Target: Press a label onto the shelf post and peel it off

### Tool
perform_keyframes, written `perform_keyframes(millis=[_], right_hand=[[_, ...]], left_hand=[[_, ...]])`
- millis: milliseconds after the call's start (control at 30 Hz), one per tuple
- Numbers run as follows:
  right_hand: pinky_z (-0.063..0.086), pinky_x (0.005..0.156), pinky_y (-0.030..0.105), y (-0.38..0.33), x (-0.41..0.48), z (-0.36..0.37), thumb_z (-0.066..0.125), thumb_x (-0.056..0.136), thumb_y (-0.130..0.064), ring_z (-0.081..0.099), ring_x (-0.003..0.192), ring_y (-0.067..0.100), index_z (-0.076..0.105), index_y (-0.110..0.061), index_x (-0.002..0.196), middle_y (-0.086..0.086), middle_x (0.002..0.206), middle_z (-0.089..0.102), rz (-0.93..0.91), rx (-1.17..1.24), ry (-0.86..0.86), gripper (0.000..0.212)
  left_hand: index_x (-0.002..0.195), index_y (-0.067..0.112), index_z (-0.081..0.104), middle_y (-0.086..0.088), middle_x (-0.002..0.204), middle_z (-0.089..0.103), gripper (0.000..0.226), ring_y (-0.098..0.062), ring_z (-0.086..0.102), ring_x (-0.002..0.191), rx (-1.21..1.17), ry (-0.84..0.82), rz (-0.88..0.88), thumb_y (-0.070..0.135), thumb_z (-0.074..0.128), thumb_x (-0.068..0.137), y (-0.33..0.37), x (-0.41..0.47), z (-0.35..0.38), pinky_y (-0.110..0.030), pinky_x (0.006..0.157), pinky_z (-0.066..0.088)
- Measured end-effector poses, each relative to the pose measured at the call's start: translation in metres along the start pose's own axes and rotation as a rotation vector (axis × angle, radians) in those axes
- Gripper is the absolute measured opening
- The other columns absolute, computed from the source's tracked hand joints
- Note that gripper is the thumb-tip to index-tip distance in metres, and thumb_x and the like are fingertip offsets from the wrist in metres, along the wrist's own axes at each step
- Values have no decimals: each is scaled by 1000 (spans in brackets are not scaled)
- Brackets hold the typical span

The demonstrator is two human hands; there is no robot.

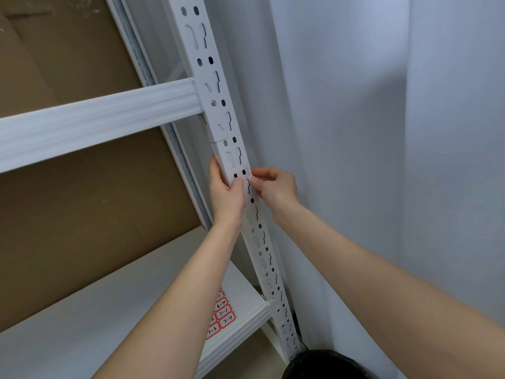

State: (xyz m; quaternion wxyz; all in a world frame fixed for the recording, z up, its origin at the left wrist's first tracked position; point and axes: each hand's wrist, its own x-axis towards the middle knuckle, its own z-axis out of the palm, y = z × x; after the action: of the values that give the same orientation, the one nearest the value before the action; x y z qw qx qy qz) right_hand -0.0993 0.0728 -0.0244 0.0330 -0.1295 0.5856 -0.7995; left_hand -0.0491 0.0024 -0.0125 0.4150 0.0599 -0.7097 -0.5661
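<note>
The two bare forearms are nearest to the camera; they come up from the bottom edge and meet at a white metal post (237, 149) of a shelf rack. The post is full of slots and oval holes and runs tilted across the view, from the top middle down to the lower right.

The left hand (225, 191) grasps the post from its left side: the fingers go along the left edge and the thumb presses on the front face, just under two dark holes. The right hand (274, 184) is at the right edge of the post, at the same height. Its fingers are curled and the thumb and first finger are pinched together against the post face. Between them there seems to be a small pale piece, but it is too small to tell what it is. The two thumbs are near to each other, not touching.

Above the hands a white beam (101, 119) joins the post from the left. Below, a white shelf (109, 310) holds a sheet of red-bordered labels (222, 315) with handwritten numbers such as 7-1 and 7-4. Brown cardboard (68, 214) stands behind the rack. On the right side is a pale wall (382, 132). A dark round thing (325, 363), cut by the bottom edge, lies at the foot of the post.
</note>
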Motion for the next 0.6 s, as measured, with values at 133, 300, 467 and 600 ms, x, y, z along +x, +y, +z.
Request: perform_keyframes(millis=[133,300,467,600], right_hand=[[55,87,31,0,1,-1,68,81,-8,69,87,16,68,-25,76,-1,87,72,3,0,6,17],[55,86,31,1,2,-1,69,81,-7,69,87,16,68,-24,74,1,88,72,20,13,4,18],[56,85,32,1,5,-1,67,82,-8,70,84,15,70,-23,75,-1,86,73,34,-7,-3,17],[57,84,36,13,3,-6,62,81,-4,69,81,18,69,-22,69,0,79,72,67,-51,25,23]], left_hand=[[147,24,30,1,140,48,63,-15,49,125,-31,-29,-17,-3,44,91,0,1,-3,-39,102,46],[147,22,33,0,134,55,64,-12,55,119,-39,-35,-18,-6,44,90,-3,-1,-9,-33,96,51],[122,18,58,6,103,68,29,-8,66,95,-87,43,-20,11,53,95,3,-2,-9,-28,85,55],[116,16,62,11,100,68,24,-1,65,90,46,29,47,11,51,95,1,3,-12,-26,83,54]])
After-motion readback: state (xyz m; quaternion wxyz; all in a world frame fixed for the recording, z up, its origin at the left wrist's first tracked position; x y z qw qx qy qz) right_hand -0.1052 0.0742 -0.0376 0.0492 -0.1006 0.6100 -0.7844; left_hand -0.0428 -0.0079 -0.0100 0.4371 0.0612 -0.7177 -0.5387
